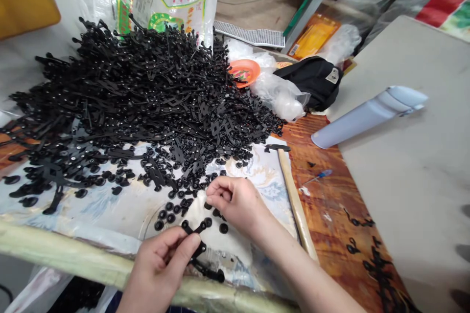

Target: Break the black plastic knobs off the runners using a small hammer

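Note:
Between the thumb and fingers of my left hand (163,259) is a black hinged plastic bracket (198,249), with round ends on its arms. Up and to the right of it, my right hand (237,200) pinches a small round black cap (208,205), partly hidden by the fingertips. The two hands are apart, just above the table's front part. Several loose black caps (171,217) lie around them on the pale patterned cover (121,210). Behind them rises a large heap of black brackets (147,88), with more caps spilling from its front edge.
A yellow bin (29,2) is at the upper left, a printed plastic sack (165,7) behind the heap. To the right are an orange bowl (249,71), a black bag (316,80), a pale blue bottle (367,115), a wooden strip (295,200) and a small screwdriver (323,174).

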Demonstrator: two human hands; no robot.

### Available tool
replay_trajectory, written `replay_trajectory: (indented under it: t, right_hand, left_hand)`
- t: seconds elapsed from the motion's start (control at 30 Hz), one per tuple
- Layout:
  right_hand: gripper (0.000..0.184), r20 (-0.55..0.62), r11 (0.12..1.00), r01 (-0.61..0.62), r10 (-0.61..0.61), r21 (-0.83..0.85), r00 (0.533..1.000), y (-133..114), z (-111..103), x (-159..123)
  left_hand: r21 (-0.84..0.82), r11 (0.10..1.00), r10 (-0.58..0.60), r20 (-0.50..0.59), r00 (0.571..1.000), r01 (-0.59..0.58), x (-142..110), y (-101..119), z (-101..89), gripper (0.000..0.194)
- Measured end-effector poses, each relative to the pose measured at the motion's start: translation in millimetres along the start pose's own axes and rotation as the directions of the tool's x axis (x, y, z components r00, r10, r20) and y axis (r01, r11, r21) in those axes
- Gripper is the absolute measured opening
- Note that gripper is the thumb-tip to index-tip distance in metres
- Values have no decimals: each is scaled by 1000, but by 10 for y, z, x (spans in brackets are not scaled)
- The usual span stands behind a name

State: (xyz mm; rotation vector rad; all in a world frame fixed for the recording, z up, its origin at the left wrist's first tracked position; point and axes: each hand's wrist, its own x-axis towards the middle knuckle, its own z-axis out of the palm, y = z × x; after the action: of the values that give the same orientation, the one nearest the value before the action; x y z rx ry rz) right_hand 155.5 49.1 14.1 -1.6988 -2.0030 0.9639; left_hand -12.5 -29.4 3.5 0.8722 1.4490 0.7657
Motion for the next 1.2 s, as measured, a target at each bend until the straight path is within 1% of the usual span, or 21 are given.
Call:
replay_trajectory:
  t: [0.1, 0.2, 0.27, 0.33, 0.43, 0.57, 0.67, 0.73, 0.77, 0.8, 0.83, 0.87, 0.9, 0.93, 1.0, 1.07, 1.13, 1.2]
  right_hand:
    - [13, -29, 997, 67, -68, -41, 997, -43, -106, -112]
    - [14, 24, 983, 162, -160, -88, 987, -84, -184, -251]
    - [12, 48, 977, 174, -169, -122, 984, -90, -179, -305]
    - [13, 27, 980, 136, -133, -147, 991, -82, -142, -311]
    - [15, -26, 989, 44, -48, -143, 999, -69, -76, -265]
    - [16, -101, 987, -58, 43, -148, 994, -65, -17, -210]
    - [15, -137, 989, -71, 54, -127, 989, 10, -68, -237]
    - [15, -179, 989, -92, 71, -114, 981, 143, -190, -306]
    - [16, -226, 985, -126, 97, -118, 969, 238, -274, -352]
    - [17, -292, 975, -179, 135, -131, 947, 349, -365, -398]
    - [18, -374, 957, -251, 181, -146, 910, 470, -454, -439]
    - [23, -456, 929, -333, 230, -159, 860, 596, -534, -470]
    - [30, -508, 901, -402, 273, -163, 817, 719, -598, -487]
    - [36, -532, 877, -453, 309, -162, 788, 832, -644, -487]
    - [42, -531, 844, -516, 374, -146, 761, 1008, -691, -445]
    - [37, -500, 831, -546, 428, -110, 752, 1103, -715, -369]
    - [30, -462, 831, -555, 476, -43, 749, 1124, -752, -308]
    - [24, -401, 843, -535, 512, 62, 760, 1080, -804, -303]
  left_hand:
    - [19, 1000, 2, 22, 1000, -2, 17, -23, -9, 42]
    - [19, 1000, -20, 37, 999, 19, 30, -31, -8, 43]
    - [35, 999, -24, 28, 999, 23, 31, -27, -1, 43]
    - [61, 998, -13, 11, 1000, 12, 26, -17, 8, 43]
    - [80, 997, 6, -7, 1000, -5, 15, 8, 25, 42]
    - [53, 999, 1, -14, 1000, 0, 9, 49, 52, 41]
    - [6, 1000, -26, -21, 999, 26, 8, 62, 54, 43]
    - [-13, 999, -40, -7, 999, 40, 3, 50, 38, 43]
    - [-6, 999, -44, 9, 999, 45, -3, 41, 28, 43]
    - [8, 999, -48, 26, 998, 48, -11, 32, 21, 43]
    - [26, 998, -56, 45, 997, 55, -20, 26, 19, 44]
    - [41, 997, -72, 64, 995, 69, -31, 25, 24, 45]
    - [49, 995, -91, 86, 992, 87, -43, 29, 39, 46]
    - [49, 993, -111, 107, 988, 107, -54, 38, 63, 47]
    - [41, 988, -150, 137, 979, 146, -71, 67, 131, 50]
    - [51, 986, -166, 139, 976, 160, -80, 94, 204, 51]
    - [63, 985, -170, 118, 978, 163, -83, 109, 257, 51]
    - [73, 985, -166, 93, 982, 159, -86, 110, 285, 50]
